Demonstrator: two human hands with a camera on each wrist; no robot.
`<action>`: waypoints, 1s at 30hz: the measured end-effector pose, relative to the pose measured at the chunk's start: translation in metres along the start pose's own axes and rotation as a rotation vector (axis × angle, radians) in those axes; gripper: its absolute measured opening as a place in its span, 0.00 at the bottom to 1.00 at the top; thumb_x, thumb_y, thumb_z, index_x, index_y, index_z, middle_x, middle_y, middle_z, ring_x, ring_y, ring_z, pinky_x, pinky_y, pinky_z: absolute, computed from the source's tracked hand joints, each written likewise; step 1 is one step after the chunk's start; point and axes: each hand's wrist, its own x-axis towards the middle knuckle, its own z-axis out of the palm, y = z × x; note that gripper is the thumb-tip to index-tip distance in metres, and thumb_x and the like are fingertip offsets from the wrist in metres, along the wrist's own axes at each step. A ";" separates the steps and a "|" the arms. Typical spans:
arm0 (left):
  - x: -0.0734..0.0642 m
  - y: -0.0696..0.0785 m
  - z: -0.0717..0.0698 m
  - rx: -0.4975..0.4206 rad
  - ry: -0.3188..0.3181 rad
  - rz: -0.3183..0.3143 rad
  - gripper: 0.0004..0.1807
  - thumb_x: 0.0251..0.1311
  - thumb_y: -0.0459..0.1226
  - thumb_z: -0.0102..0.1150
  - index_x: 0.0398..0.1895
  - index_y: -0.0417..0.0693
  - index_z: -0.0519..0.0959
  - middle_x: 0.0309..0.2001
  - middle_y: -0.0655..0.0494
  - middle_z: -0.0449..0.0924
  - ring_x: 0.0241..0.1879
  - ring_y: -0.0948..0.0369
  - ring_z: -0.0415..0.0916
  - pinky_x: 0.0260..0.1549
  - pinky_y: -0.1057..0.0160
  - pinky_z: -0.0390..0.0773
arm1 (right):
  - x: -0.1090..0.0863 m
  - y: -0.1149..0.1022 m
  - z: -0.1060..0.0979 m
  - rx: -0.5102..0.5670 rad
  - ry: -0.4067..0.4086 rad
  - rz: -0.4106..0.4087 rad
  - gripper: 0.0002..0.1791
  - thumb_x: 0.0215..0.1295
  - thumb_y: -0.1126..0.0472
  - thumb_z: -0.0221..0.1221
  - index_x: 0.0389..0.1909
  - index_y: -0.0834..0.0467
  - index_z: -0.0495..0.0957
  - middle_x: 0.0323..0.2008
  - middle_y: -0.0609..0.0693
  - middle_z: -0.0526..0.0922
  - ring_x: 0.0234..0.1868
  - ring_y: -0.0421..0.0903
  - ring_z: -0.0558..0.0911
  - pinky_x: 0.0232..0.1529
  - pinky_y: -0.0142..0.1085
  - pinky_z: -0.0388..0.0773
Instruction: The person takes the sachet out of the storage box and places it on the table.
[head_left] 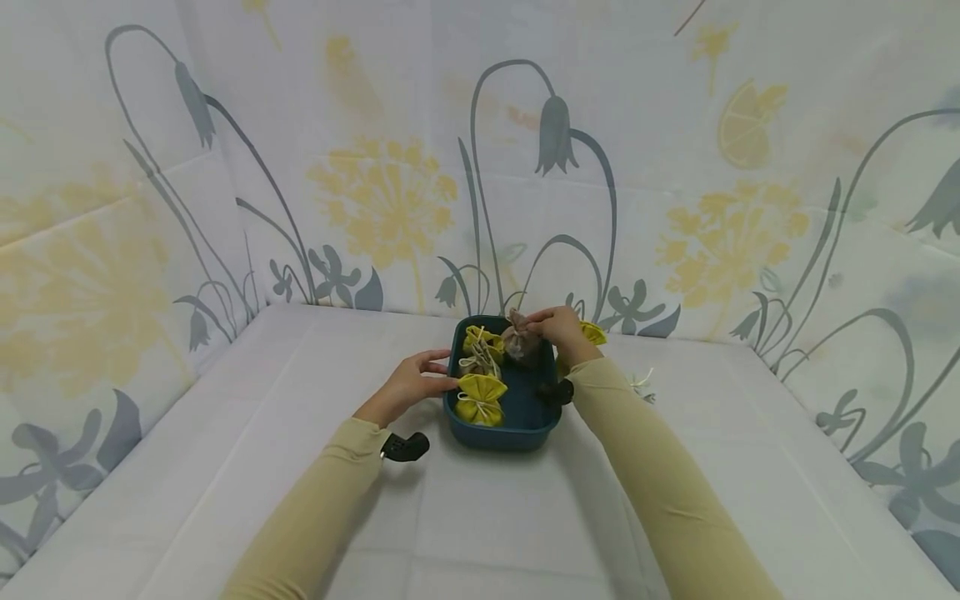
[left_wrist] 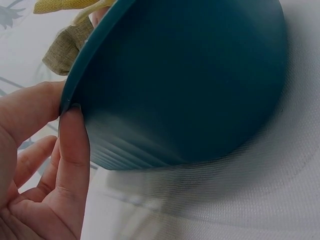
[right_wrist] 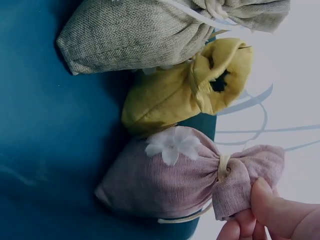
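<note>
My left hand (head_left: 408,383) pinches the left rim of a dark teal tub (head_left: 498,437) between thumb and finger, plain in the left wrist view. With thumb and fingertips, my right hand (head_left: 562,329) grips the gathered neck of a mauve drawstring pouch (right_wrist: 165,175) bearing a white flower. That pouch is at the tub's far end, its body inside the wall. Beside it in the right wrist view lie a yellow pouch (right_wrist: 155,97) and a grey-beige pouch (right_wrist: 140,40). Another yellow pouch (head_left: 481,400) sits near the tub's front left.
Right of the tub, partly behind the right hand, is a yellow pouch (head_left: 592,333). A pale pouch with a string (head_left: 642,387) lies beyond the right forearm. White cloth (head_left: 315,500) covers the table, and a flower-patterned backdrop (head_left: 645,208) rises behind it.
</note>
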 end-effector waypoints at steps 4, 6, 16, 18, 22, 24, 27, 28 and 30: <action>-0.001 0.001 0.000 -0.002 -0.013 0.034 0.35 0.54 0.34 0.66 0.66 0.48 0.65 0.54 0.42 0.69 0.42 0.54 0.77 0.45 0.57 0.78 | -0.005 -0.003 -0.003 -0.018 0.039 -0.018 0.14 0.65 0.69 0.55 0.50 0.70 0.77 0.54 0.64 0.73 0.57 0.58 0.69 0.56 0.45 0.69; -0.002 0.001 0.000 -0.001 -0.021 0.046 0.35 0.55 0.34 0.65 0.67 0.47 0.64 0.54 0.41 0.69 0.42 0.54 0.77 0.44 0.57 0.78 | -0.008 -0.005 -0.005 -0.027 0.041 -0.023 0.14 0.65 0.67 0.55 0.50 0.69 0.77 0.54 0.63 0.73 0.57 0.58 0.70 0.57 0.45 0.69; -0.004 0.002 0.000 0.020 -0.009 0.041 0.35 0.54 0.34 0.66 0.66 0.49 0.65 0.54 0.42 0.70 0.41 0.55 0.78 0.43 0.58 0.78 | -0.032 -0.009 -0.022 0.020 -0.032 -0.103 0.16 0.68 0.67 0.52 0.53 0.70 0.73 0.55 0.64 0.72 0.58 0.58 0.69 0.60 0.49 0.64; -0.004 0.002 0.000 0.031 -0.008 0.042 0.35 0.54 0.34 0.66 0.66 0.49 0.65 0.54 0.42 0.70 0.41 0.55 0.78 0.43 0.57 0.78 | -0.036 -0.007 -0.026 0.017 -0.047 -0.128 0.16 0.68 0.67 0.52 0.53 0.71 0.73 0.54 0.65 0.72 0.57 0.58 0.70 0.59 0.48 0.66; -0.004 0.001 0.000 0.035 -0.007 0.047 0.35 0.55 0.34 0.65 0.66 0.48 0.65 0.54 0.42 0.70 0.41 0.55 0.78 0.43 0.57 0.78 | -0.045 -0.005 -0.032 0.001 -0.066 -0.173 0.15 0.68 0.67 0.52 0.51 0.71 0.74 0.51 0.64 0.74 0.53 0.55 0.72 0.55 0.44 0.70; -0.004 0.001 0.000 0.032 -0.009 0.048 0.35 0.55 0.34 0.65 0.66 0.48 0.65 0.54 0.42 0.70 0.42 0.55 0.78 0.43 0.57 0.78 | -0.049 -0.005 -0.035 -0.011 -0.069 -0.189 0.14 0.68 0.67 0.52 0.50 0.71 0.75 0.50 0.63 0.74 0.52 0.54 0.72 0.54 0.42 0.70; -0.004 0.001 0.000 0.029 -0.010 0.048 0.34 0.55 0.34 0.65 0.66 0.48 0.65 0.54 0.42 0.70 0.42 0.55 0.78 0.43 0.58 0.78 | -0.058 -0.008 -0.038 -0.018 -0.067 -0.205 0.14 0.68 0.66 0.52 0.49 0.70 0.76 0.50 0.62 0.75 0.52 0.54 0.72 0.53 0.42 0.70; -0.004 0.001 0.000 0.028 -0.011 0.048 0.34 0.55 0.34 0.65 0.66 0.48 0.65 0.54 0.42 0.70 0.42 0.55 0.78 0.43 0.58 0.78 | -0.061 -0.009 -0.040 -0.021 -0.064 -0.214 0.14 0.68 0.66 0.52 0.49 0.71 0.76 0.50 0.63 0.75 0.52 0.54 0.71 0.53 0.43 0.70; -0.005 0.001 0.000 0.026 -0.010 0.047 0.35 0.55 0.34 0.65 0.66 0.48 0.65 0.54 0.42 0.70 0.42 0.55 0.78 0.43 0.58 0.78 | -0.066 -0.012 -0.043 -0.027 -0.059 -0.217 0.14 0.68 0.66 0.52 0.50 0.71 0.75 0.50 0.63 0.75 0.53 0.55 0.71 0.55 0.45 0.69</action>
